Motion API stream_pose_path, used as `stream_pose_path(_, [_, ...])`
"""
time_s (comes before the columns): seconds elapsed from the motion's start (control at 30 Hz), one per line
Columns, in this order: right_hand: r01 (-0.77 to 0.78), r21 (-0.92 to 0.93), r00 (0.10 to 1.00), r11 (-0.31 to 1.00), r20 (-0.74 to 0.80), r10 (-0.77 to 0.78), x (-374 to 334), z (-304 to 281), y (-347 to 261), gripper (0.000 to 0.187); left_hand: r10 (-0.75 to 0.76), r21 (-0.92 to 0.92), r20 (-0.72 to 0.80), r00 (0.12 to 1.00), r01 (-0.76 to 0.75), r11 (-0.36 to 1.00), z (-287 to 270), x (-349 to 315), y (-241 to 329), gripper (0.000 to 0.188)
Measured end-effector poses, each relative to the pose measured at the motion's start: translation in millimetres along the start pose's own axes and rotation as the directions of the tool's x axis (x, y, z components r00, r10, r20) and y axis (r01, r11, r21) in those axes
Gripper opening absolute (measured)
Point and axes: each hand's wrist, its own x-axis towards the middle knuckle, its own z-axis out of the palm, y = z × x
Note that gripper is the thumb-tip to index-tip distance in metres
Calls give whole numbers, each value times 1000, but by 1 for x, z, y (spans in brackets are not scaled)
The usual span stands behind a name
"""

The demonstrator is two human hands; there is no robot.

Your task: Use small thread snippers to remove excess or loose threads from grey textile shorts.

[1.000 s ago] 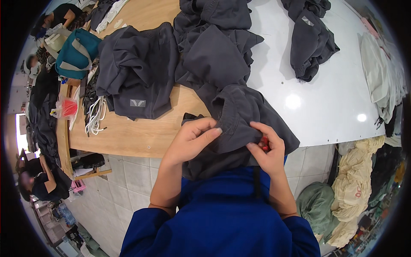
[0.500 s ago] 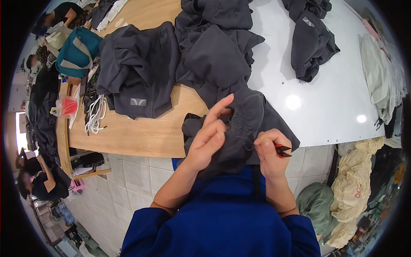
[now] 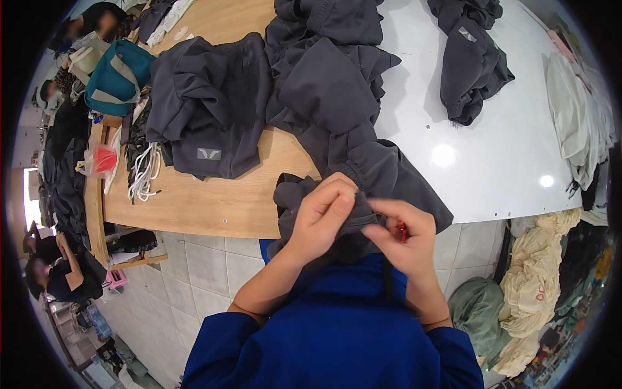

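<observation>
A dark grey garment (image 3: pixel 382 168) with a gathered, elastic-looking edge hangs over the table's front edge towards my body. My left hand (image 3: pixel 324 217) is closed on a fold of it, thumb against the curled fingers. Close by on the right, my right hand (image 3: pixel 411 236) has a pair of red-handled thread snips (image 3: pixel 402 231) tucked in its palm, the blades hidden. Its thumb and forefinger reach to the cloth beside my left hand; motion blurs the fingertips, so whether they touch it I cannot tell.
Dark grey garments are heaped at the table's middle (image 3: pixel 327 84), left (image 3: pixel 210 110) and far right (image 3: pixel 473 71). White cords (image 3: pixel 146 175) and a teal bag (image 3: pixel 116 81) lie at the left. Cream cloth (image 3: pixel 534 279) is piled at the lower right. Several people are at the far left.
My left hand's raised fingers have curled down onto the garment. My right hand has moved in towards it, turning so that the snips' dark blades no longer show. The gathered edge has been folded over.
</observation>
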Motion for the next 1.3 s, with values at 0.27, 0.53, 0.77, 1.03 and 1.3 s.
stream_pose_path(0.27, [115, -256, 943, 960, -276, -187, -4, 6, 5, 10, 122, 228, -9, 992, -117, 967, -6, 1, 7, 12])
stream_pose_path(0.53, [411, 69, 878, 909, 238, -416, -8, -16, -8, 16, 118, 171, -54, 992, -107, 979, -7, 2, 1, 13])
stream_pose_path(0.77, [204, -325, 947, 923, -172, -270, 3, 7, -1, 20, 156, 282, -31, 987, -141, 949, -1, 1, 6, 11])
stream_pose_path(1.03, [503, -332, 860, 798, 287, -422, -9, -10, -19, 16, 307, 395, -71, 949, -256, 882, -4, 5, -1, 10])
stream_pose_path(1.3, [183, 23, 973, 983, -149, -178, -20, -14, 2, 43, 188, 200, 11, 982, -186, 962, -9, 2, 5, 18])
